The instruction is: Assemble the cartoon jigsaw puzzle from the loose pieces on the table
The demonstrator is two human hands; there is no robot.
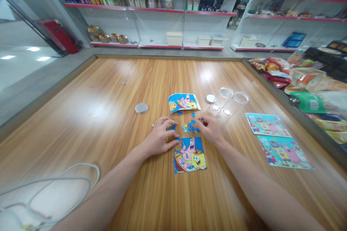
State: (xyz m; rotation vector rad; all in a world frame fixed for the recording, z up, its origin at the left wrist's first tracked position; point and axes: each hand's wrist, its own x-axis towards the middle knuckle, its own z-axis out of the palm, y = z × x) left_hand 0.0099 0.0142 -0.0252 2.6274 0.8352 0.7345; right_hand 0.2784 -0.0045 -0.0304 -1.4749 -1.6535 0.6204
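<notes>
A partly joined jigsaw puzzle of a yellow and a pink cartoon figure in a boat lies in front of me, its left and upper edges uneven. My left hand rests just up and left of it, open with fingers apart and curved over loose pieces; its thumb is at the puzzle's upper left edge. Loose blue and yellow puzzle pieces lie between my hands. At their right side my right hand is closed in a pinch; what its fingertips hold is too small to make out. Beyond lies a curled picture card with the same scene.
Two clear plastic jars stand right of the card, beside a silver lid. Another round lid lies to the left. Two finished-looking cartoon pictures lie at right. White cables loop at lower left. Packaged goods border the table's right edge.
</notes>
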